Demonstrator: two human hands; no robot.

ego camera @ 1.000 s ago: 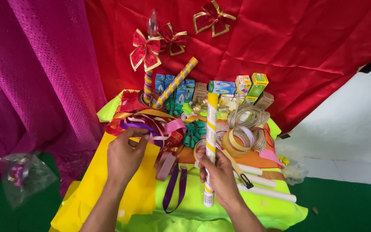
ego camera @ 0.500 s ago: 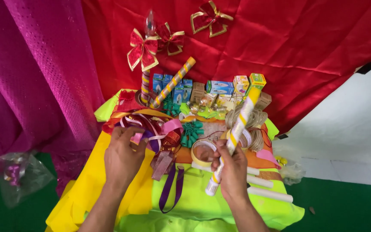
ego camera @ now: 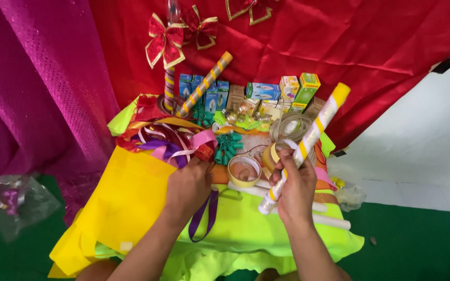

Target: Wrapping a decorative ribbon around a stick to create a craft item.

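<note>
Striped tube (ego camera: 308, 140) is gripped in my right hand (ego camera: 294, 190); my left hand (ego camera: 188, 188) hides its own fingers among ribbons (ego camera: 170, 143), so I cannot tell its grip.

Craft/decoration stall setup: red drape (ego camera: 339, 47) at 12 o'clock, pink glitter fabric (ego camera: 42, 78) at 9, small table (ego camera: 246, 229) under neon-green cloth, crowded with ribbon pile (ego camera: 167, 143), tape rolls (ego camera: 244, 170), small bulb boxes (ego camera: 264, 91), bows (ego camera: 165, 41) pinned on backdrop.

We kept our left hand (ego camera: 187, 188) curled, knuckles up; our right hand (ego camera: 294, 186) was closed in a fist, both forearms extended forward.
</note>
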